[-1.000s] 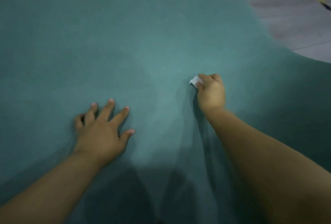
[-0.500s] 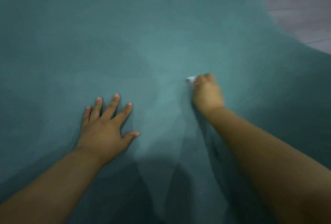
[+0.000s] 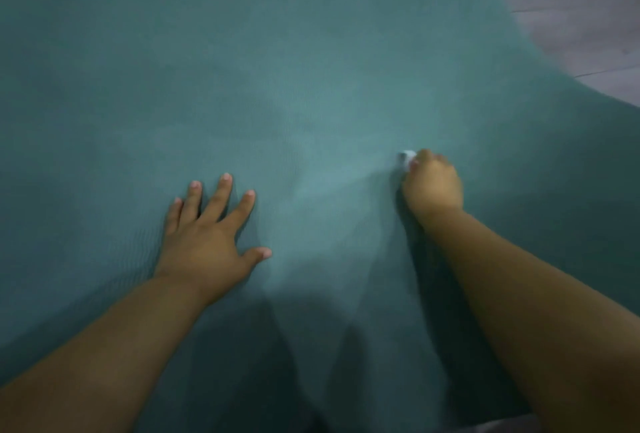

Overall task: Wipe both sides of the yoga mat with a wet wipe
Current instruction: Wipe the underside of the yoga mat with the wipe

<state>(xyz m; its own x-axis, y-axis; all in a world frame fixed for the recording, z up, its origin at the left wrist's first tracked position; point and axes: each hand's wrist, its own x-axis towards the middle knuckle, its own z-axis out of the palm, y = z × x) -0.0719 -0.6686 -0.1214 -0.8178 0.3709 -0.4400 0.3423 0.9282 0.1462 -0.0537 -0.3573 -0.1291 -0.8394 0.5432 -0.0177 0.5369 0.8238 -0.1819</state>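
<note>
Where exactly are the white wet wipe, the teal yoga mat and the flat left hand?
white wet wipe (image 3: pixel 406 157), head view, exposed crumpled end.
teal yoga mat (image 3: pixel 242 68), head view, bare surface.
left hand (image 3: pixel 204 242), head view, back of hand.

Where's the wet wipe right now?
In the head view, the wet wipe is bunched in the right hand, right of centre on the yoga mat, only a white bit showing past the fingertips; the left hand rests flat opposite.
</note>
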